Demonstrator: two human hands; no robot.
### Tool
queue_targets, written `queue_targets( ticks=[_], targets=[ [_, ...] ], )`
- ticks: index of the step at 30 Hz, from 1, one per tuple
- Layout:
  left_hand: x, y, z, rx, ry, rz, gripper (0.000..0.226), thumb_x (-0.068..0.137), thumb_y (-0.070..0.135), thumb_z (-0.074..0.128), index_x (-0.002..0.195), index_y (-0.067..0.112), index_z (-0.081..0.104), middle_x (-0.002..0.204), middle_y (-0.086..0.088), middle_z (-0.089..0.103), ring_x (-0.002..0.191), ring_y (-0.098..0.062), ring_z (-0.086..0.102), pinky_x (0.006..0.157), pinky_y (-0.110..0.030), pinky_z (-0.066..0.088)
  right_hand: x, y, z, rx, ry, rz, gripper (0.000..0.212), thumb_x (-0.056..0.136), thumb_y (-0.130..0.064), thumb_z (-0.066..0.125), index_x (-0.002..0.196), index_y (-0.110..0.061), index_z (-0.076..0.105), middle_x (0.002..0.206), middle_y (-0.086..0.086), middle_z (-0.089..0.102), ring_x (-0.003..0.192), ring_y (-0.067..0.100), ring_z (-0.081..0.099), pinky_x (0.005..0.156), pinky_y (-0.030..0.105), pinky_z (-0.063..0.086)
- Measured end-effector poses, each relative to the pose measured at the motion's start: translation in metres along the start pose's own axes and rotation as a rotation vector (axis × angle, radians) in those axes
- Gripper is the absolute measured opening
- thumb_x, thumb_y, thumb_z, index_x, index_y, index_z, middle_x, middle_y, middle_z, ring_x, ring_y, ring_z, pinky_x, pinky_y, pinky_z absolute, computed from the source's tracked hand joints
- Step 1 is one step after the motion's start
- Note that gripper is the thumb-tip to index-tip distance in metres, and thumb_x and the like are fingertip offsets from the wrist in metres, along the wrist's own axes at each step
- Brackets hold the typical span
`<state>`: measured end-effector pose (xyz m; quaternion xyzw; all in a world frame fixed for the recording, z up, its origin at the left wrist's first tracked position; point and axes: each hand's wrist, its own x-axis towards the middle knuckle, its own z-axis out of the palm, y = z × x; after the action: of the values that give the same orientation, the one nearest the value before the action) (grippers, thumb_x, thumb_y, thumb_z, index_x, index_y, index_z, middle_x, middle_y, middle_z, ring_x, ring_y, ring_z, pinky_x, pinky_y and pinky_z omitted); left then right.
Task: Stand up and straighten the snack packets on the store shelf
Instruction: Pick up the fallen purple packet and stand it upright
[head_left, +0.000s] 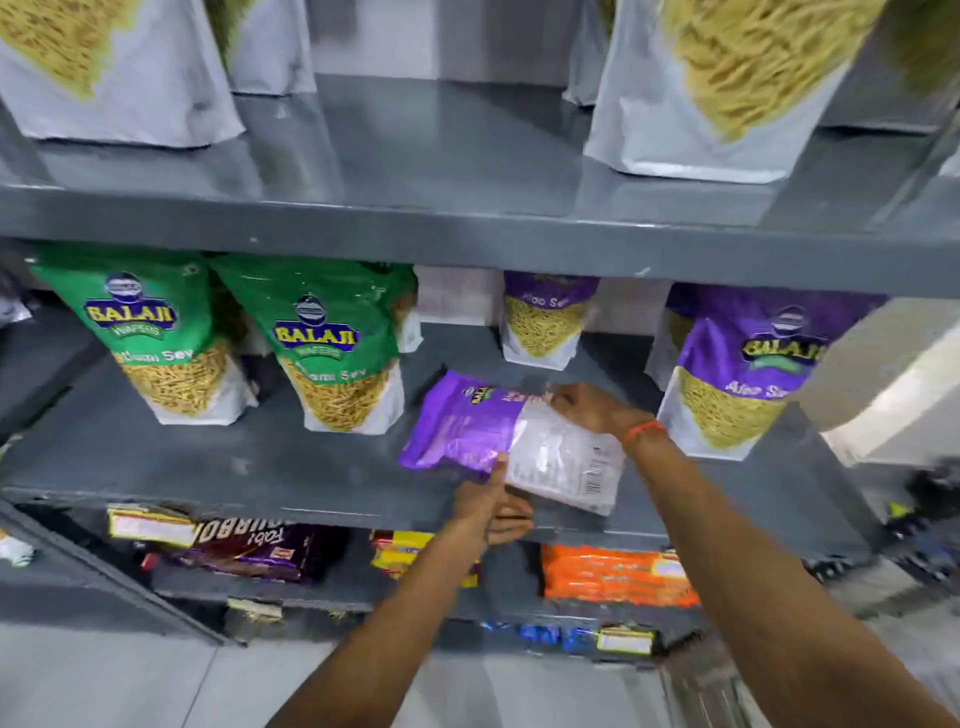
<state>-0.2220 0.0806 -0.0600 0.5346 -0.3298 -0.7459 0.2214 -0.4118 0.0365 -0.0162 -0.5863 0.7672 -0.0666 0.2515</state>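
Observation:
A purple and white snack packet (483, 431) lies flat on the grey middle shelf (234, 457), back side up. My left hand (491, 506) grips its near edge with the thumb on top. My right hand (592, 408) holds its far right side. Two green packets (156, 332) (332, 353) stand upright to the left. A purple packet (737, 374) stands at the right, and a smaller-looking purple one (543, 322) stands further back.
The upper shelf (467, 239) carries tall white packets of yellow snacks (717, 93). The lower shelf holds biscuit packs (249, 551) and an orange pack (613, 577). A pale floor lies below.

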Motion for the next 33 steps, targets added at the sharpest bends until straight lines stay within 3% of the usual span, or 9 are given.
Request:
queue_targets(
  ticks=[3,6,11,13,20,24,26,29,33],
  targets=[
    [0.0,0.008,0.013,-0.094,0.084,0.015,0.04,0.09,0.037,0.05,0.083,-0.001,0.059,0.055,-0.009,0.07,0.05,-0.021,0.067,0.049,-0.03,0.057,0.001,0.005,-0.013,-0.026,-0.097,0.021,0.04,0.098,-0.032,0.033,0.123,-0.007,0.052,0.135,0.016,0.052,0.119,0.03,0.05,0.098,0.033,0.038],
    [-0.01,0.02,0.035,-0.243,0.168,0.062,0.033,0.095,0.019,0.046,0.113,-0.008,0.052,0.097,-0.021,0.064,0.079,-0.034,0.063,0.077,-0.045,0.05,0.001,0.014,-0.023,0.055,-0.107,0.069,0.028,0.097,-0.026,0.035,0.111,-0.013,0.056,0.109,0.011,0.052,0.098,0.023,0.05,0.071,0.024,0.038],
    [-0.023,0.039,0.041,-0.224,0.202,0.21,0.024,0.094,0.014,0.048,0.112,0.0,0.055,0.1,-0.015,0.061,0.091,-0.031,0.061,0.083,-0.045,0.049,0.002,0.043,-0.01,0.48,0.159,0.116,0.034,0.09,-0.008,0.04,0.057,-0.008,0.051,0.066,0.008,0.05,0.058,0.016,0.043,0.049,0.023,0.03],
    [-0.022,0.051,0.041,-0.179,0.161,0.316,0.026,0.094,0.016,0.047,0.114,0.001,0.055,0.103,-0.011,0.061,0.09,-0.027,0.061,0.081,-0.04,0.052,-0.005,0.048,-0.005,0.801,0.312,0.088,0.029,0.09,0.0,0.038,0.071,-0.002,0.06,0.064,0.003,0.05,0.061,0.014,0.044,0.047,0.018,0.034],
    [0.014,0.093,0.035,0.076,0.059,0.676,0.02,0.092,0.012,0.051,0.08,0.019,0.065,0.062,0.018,0.068,0.069,-0.005,0.057,0.072,-0.03,0.046,-0.005,0.051,-0.003,1.138,0.608,-0.053,0.014,0.092,0.001,0.042,0.092,0.0,0.056,0.091,0.009,0.059,0.08,0.015,0.052,0.072,0.023,0.044],
    [0.046,0.08,0.027,0.284,0.301,0.79,0.019,0.086,0.016,0.055,0.094,0.003,0.067,0.093,-0.007,0.071,0.086,-0.019,0.059,0.08,-0.035,0.047,-0.001,0.062,0.022,0.973,0.651,-0.033,0.012,0.089,0.007,0.045,0.095,0.011,0.054,0.094,0.011,0.056,0.072,-0.008,0.051,0.074,0.014,0.042],
    [0.04,0.062,0.032,0.286,0.528,0.828,0.02,0.083,0.01,0.059,0.101,0.001,0.062,0.106,-0.02,0.065,0.089,-0.029,0.062,0.083,-0.041,0.05,-0.003,0.06,0.031,0.988,0.691,-0.011,0.013,0.089,0.006,0.044,0.097,0.01,0.054,0.093,0.01,0.057,0.077,0.003,0.051,0.067,0.003,0.041],
    [0.022,0.028,0.059,0.44,0.358,0.908,0.024,0.079,0.01,0.067,0.102,0.009,0.06,0.108,-0.014,0.06,0.091,-0.019,0.057,0.085,-0.04,0.051,-0.012,0.053,0.042,1.021,0.751,-0.028,0.011,0.09,0.001,0.047,0.095,0.004,0.056,0.09,0.009,0.059,0.07,-0.003,0.052,0.067,0.004,0.042],
    [0.014,0.011,0.079,0.41,0.258,0.802,0.061,0.07,0.036,0.074,0.121,0.013,0.05,0.122,0.001,0.055,0.112,-0.012,0.052,0.095,-0.022,0.041,-0.036,0.039,0.084,1.056,0.81,-0.041,0.008,0.086,-0.017,0.051,0.084,-0.017,0.059,0.084,0.014,0.063,0.073,0.004,0.057,0.075,0.031,0.047]
  ],
)
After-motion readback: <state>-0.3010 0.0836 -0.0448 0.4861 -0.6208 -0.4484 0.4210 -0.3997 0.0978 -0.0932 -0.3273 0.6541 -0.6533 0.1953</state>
